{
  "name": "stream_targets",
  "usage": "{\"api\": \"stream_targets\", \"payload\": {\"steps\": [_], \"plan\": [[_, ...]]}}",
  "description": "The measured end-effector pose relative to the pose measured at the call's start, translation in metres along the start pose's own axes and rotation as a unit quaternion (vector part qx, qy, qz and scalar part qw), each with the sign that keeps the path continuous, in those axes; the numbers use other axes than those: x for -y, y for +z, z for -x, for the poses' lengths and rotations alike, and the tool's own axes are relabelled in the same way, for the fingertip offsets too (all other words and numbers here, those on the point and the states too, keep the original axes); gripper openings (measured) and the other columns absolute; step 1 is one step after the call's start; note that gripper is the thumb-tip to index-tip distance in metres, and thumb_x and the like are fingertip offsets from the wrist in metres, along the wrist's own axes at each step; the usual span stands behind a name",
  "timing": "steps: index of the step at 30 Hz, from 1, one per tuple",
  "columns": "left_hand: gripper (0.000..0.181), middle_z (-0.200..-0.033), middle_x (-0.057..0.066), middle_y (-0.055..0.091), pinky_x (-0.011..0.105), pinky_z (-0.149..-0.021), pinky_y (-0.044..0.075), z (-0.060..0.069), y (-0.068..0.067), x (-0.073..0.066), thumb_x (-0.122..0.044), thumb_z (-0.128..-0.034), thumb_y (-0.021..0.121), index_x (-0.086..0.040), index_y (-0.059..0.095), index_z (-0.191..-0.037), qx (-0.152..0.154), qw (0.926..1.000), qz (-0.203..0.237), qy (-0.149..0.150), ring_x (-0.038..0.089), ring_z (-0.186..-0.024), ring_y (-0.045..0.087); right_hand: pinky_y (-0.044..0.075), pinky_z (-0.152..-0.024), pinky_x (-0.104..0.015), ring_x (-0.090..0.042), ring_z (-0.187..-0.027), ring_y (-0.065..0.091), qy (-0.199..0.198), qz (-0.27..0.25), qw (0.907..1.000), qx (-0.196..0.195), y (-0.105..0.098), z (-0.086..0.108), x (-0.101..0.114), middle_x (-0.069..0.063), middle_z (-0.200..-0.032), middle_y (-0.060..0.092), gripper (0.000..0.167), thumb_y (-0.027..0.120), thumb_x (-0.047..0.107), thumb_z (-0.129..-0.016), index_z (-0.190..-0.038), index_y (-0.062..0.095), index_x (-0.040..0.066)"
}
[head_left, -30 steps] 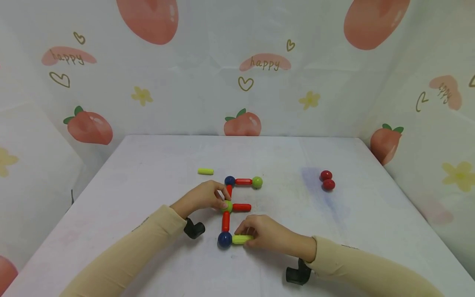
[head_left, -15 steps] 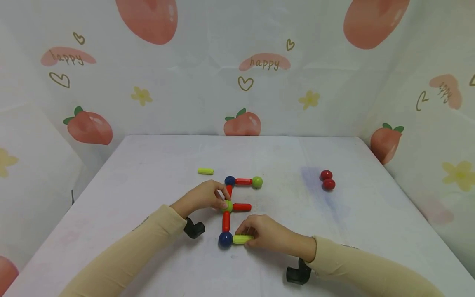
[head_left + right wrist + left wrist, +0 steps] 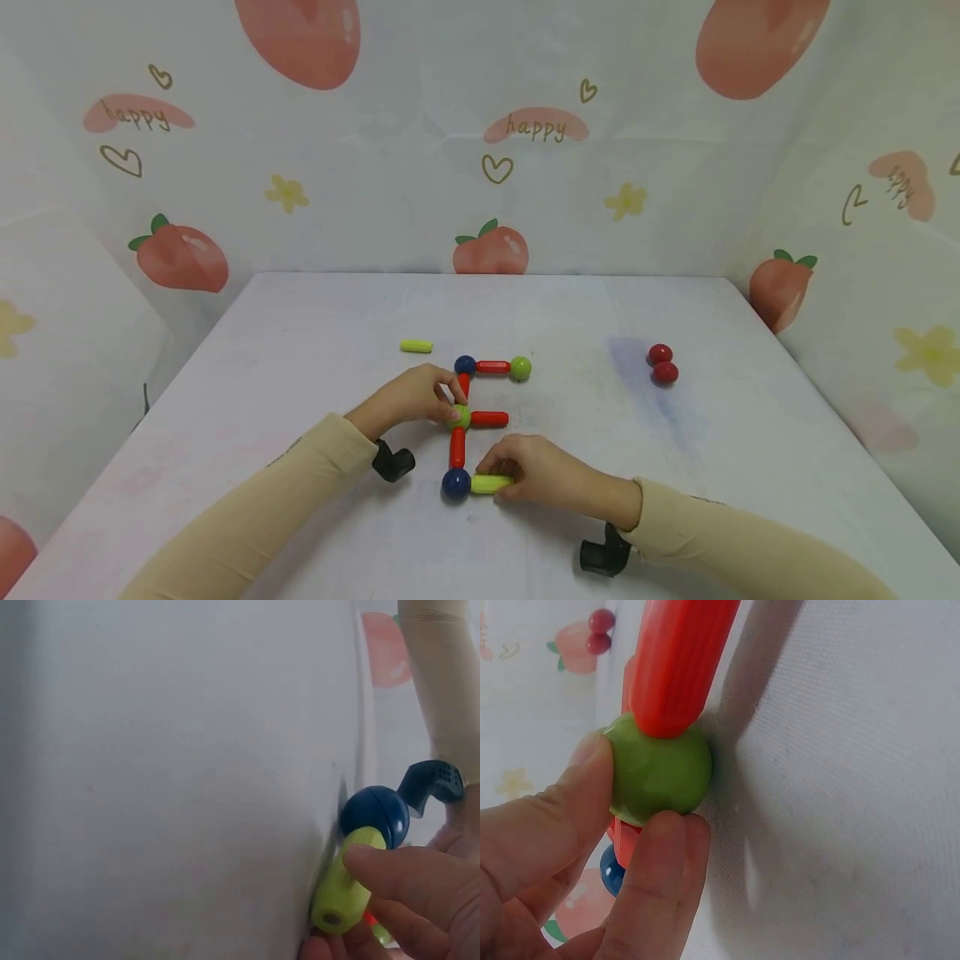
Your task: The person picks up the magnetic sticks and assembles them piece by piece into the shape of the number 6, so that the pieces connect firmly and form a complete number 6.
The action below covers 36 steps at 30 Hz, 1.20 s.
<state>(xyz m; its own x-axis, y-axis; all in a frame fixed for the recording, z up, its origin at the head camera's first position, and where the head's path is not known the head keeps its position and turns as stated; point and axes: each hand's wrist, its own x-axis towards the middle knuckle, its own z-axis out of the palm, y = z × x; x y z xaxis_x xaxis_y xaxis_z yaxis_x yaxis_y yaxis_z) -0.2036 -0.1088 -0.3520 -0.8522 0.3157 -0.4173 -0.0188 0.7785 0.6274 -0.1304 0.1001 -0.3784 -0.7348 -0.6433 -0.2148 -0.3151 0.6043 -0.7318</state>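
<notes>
An E-like figure of balls and rods lies on the white table. Thumb and fingers of my left hand (image 3: 420, 393) pinch its middle green ball (image 3: 660, 769). From that ball a red rod (image 3: 490, 419) points right, and another red rod (image 3: 457, 447) runs down to a blue ball (image 3: 456, 484). My right hand (image 3: 542, 472) pinches a yellow-green rod (image 3: 345, 889), whose far end touches this blue ball. At the top, a second blue ball (image 3: 465, 366) joins a red rod (image 3: 492, 367) ending in a green ball (image 3: 521, 368).
A loose yellow-green rod (image 3: 416, 346) lies beyond my left hand. Two red balls (image 3: 663, 364) sit touching each other on the right side of the table. Black wrist mounts (image 3: 604, 552) hang below both sleeves. A printed cloth (image 3: 375, 150) stands behind the table.
The lower blue ball and the yellow-green rod at it have shifted very slightly to the right. Both hands keep their holds in nearly the same place.
</notes>
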Motion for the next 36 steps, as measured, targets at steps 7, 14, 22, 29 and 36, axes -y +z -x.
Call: {"api": "stream_targets", "payload": {"steps": [7, 14, 22, 29, 36], "plan": [[0.015, -0.085, 0.003, 0.066, 0.025, -0.068, 0.051, -0.001, 0.002, 0.0, -0.015, -0.0773, 0.075, -0.016, 0.068, -0.091, -0.002, 1.0, -0.003, -0.002, 0.014, -0.072, 0.061, 0.051, -0.071, -0.019, -0.013, -0.087, 0.058, 0.003, -0.014, 0.999, -0.042, -0.015, 0.009, -0.006, 0.0, -0.1, 0.067, 0.03, 0.074, 0.009, -0.077, -0.106, 0.068, 0.012], [0.015, -0.086, 0.004, 0.065, 0.024, -0.068, 0.051, -0.001, 0.002, 0.0, -0.014, -0.0769, 0.075, -0.016, 0.068, -0.09, -0.001, 1.0, 0.001, -0.003, 0.014, -0.073, 0.06, 0.054, -0.08, -0.028, -0.022, -0.096, 0.062, 0.01, -0.015, 0.9925, -0.121, -0.045, 0.026, -0.025, -0.009, -0.109, 0.066, 0.032, 0.071, 0.011, -0.08, -0.112, 0.065, 0.008], [0.015, -0.086, 0.004, 0.064, 0.024, -0.067, 0.05, -0.001, 0.002, 0.0, -0.015, -0.0769, 0.075, -0.016, 0.068, -0.09, -0.003, 1.0, -0.001, -0.005, 0.015, -0.073, 0.06, 0.053, -0.086, -0.036, -0.028, -0.103, 0.062, 0.055, -0.018, 0.9733, -0.222, -0.083, 0.047, -0.056, -0.017, -0.115, 0.063, 0.037, 0.068, 0.015, -0.085, -0.12, 0.059, 0.005], [0.015, -0.086, 0.004, 0.064, 0.023, -0.067, 0.05, 0.0, 0.001, -0.001, -0.014, -0.0767, 0.076, -0.016, 0.068, -0.089, -0.004, 1.0, 0.002, -0.007, 0.015, -0.073, 0.059, 0.052, -0.087, -0.038, -0.035, -0.108, 0.06, 0.077, 0.017, 0.9508, -0.3, -0.112, 0.067, -0.082, -0.021, -0.12, 0.061, 0.04, 0.066, 0.016, -0.087, -0.123, 0.056, 0.001], [0.015, -0.087, 0.003, 0.065, 0.024, -0.068, 0.05, -0.001, 0.001, 0.0, -0.016, -0.0766, 0.076, -0.017, 0.068, -0.09, -0.003, 0.9999, -0.003, -0.012, 0.015, -0.075, 0.06, 0.045, -0.073, -0.01, -0.038, -0.113, 0.056, 0.136, 0.004, 0.929, -0.344, -0.133, 0.078, -0.107, -0.023, -0.122, 0.059, 0.046, 0.064, 0.025, -0.089, -0.127, 0.053, 0.002]]}}
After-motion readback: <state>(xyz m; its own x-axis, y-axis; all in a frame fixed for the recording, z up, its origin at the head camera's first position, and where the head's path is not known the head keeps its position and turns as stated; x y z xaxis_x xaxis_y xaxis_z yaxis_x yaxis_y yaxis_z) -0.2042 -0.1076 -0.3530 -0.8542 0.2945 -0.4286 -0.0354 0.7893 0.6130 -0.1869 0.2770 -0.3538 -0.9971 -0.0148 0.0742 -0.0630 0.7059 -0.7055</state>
